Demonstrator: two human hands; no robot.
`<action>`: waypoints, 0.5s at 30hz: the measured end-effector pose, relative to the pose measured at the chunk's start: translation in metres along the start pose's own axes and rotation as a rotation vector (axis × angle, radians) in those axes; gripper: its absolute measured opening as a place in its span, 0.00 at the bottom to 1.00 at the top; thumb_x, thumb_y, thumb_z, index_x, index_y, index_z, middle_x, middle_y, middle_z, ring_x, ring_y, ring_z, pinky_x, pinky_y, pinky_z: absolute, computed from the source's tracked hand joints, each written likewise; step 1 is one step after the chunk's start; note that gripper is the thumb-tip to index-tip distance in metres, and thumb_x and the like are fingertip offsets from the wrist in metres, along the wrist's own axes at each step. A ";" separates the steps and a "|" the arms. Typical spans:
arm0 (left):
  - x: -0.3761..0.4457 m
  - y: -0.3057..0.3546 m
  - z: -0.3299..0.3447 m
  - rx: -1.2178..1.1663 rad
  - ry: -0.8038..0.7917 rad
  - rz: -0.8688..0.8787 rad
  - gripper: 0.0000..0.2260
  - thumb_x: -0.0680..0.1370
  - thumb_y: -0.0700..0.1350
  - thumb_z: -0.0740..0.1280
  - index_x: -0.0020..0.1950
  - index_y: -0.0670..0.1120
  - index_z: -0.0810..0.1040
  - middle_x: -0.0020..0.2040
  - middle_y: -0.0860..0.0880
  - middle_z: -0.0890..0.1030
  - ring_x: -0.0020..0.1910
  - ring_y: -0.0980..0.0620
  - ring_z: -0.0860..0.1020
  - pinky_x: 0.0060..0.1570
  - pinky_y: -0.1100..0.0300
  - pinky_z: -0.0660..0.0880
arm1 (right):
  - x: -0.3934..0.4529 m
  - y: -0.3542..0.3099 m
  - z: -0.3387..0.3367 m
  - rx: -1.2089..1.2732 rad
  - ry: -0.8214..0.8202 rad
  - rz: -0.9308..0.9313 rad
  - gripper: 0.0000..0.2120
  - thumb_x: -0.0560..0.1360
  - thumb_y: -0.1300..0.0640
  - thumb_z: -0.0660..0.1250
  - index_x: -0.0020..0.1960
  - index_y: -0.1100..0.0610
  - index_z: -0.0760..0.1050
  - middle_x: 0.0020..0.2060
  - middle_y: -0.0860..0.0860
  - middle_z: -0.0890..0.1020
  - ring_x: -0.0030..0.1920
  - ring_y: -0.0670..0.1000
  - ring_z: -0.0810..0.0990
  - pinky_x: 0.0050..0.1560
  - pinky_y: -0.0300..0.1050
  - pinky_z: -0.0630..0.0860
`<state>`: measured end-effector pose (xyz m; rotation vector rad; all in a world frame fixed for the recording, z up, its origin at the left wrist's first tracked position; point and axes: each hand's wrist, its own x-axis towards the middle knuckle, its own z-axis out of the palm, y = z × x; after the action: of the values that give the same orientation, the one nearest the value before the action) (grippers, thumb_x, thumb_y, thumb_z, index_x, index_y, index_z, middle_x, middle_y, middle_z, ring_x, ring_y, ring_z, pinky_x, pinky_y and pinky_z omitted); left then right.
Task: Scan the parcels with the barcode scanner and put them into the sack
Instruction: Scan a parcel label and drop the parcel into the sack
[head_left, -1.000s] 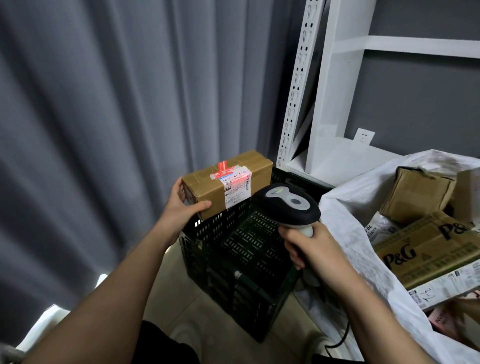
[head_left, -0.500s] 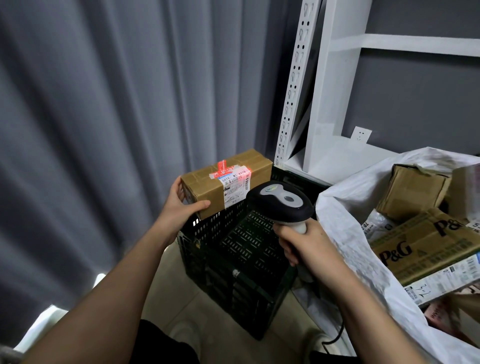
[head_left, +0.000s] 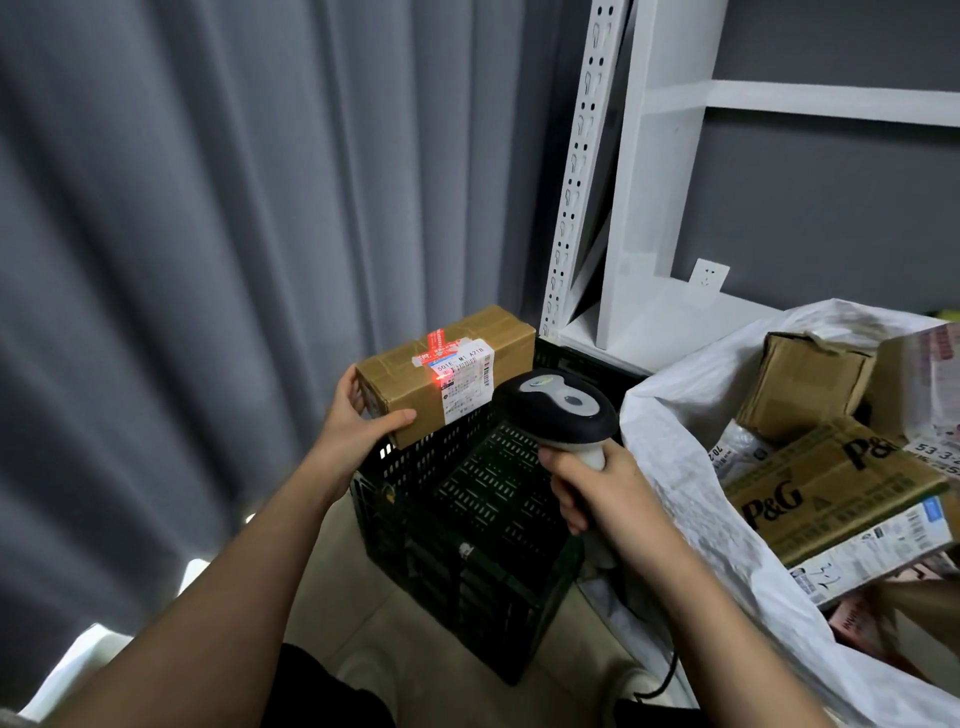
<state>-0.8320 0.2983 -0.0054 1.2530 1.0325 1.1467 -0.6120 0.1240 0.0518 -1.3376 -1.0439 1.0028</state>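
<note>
My left hand (head_left: 358, 421) grips the near end of a brown cardboard parcel (head_left: 410, 374) with a white shipping label (head_left: 465, 376), held over the far rim of a black crate. My right hand (head_left: 587, 483) holds the black and grey barcode scanner (head_left: 556, 410) by its handle, its head aimed at the label from close by. A red scan light glows on the label's left part. The white sack (head_left: 670, 467) stands open to the right and holds several parcels, among them a P&G carton (head_left: 831, 483).
The black slotted crate (head_left: 467, 519) stands on the floor below my hands. Grey curtains (head_left: 208, 234) fill the left. A white metal shelf frame (head_left: 623, 208) stands behind the crate and sack. The scanner's cable (head_left: 670, 670) hangs down by the sack.
The scanner head has shifted slightly left toward the parcel. The red light on the label has narrowed to a small spot on its left part. The parcel has stayed in place.
</note>
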 end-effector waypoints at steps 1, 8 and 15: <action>-0.003 0.000 0.000 0.002 -0.005 -0.013 0.49 0.58 0.40 0.82 0.74 0.46 0.62 0.66 0.51 0.75 0.65 0.56 0.74 0.66 0.53 0.70 | -0.001 0.000 0.000 0.003 0.000 -0.003 0.11 0.75 0.59 0.70 0.40 0.58 0.68 0.22 0.50 0.70 0.21 0.49 0.64 0.26 0.44 0.64; -0.040 0.023 0.038 -0.134 0.132 -0.102 0.29 0.70 0.35 0.75 0.67 0.45 0.67 0.61 0.50 0.78 0.53 0.53 0.80 0.48 0.53 0.81 | -0.028 -0.031 -0.012 0.065 0.134 -0.069 0.10 0.75 0.60 0.70 0.42 0.62 0.69 0.22 0.52 0.69 0.20 0.49 0.64 0.25 0.43 0.63; -0.076 0.104 0.115 -0.246 0.056 0.003 0.31 0.72 0.39 0.74 0.71 0.44 0.62 0.61 0.48 0.78 0.56 0.50 0.80 0.50 0.52 0.79 | -0.076 -0.096 -0.084 0.108 0.398 -0.150 0.07 0.77 0.63 0.66 0.44 0.58 0.69 0.23 0.52 0.70 0.20 0.48 0.64 0.24 0.39 0.63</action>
<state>-0.7374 0.2032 0.1028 1.0332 0.9003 1.2755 -0.5531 0.0294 0.1492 -1.2834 -0.7634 0.6379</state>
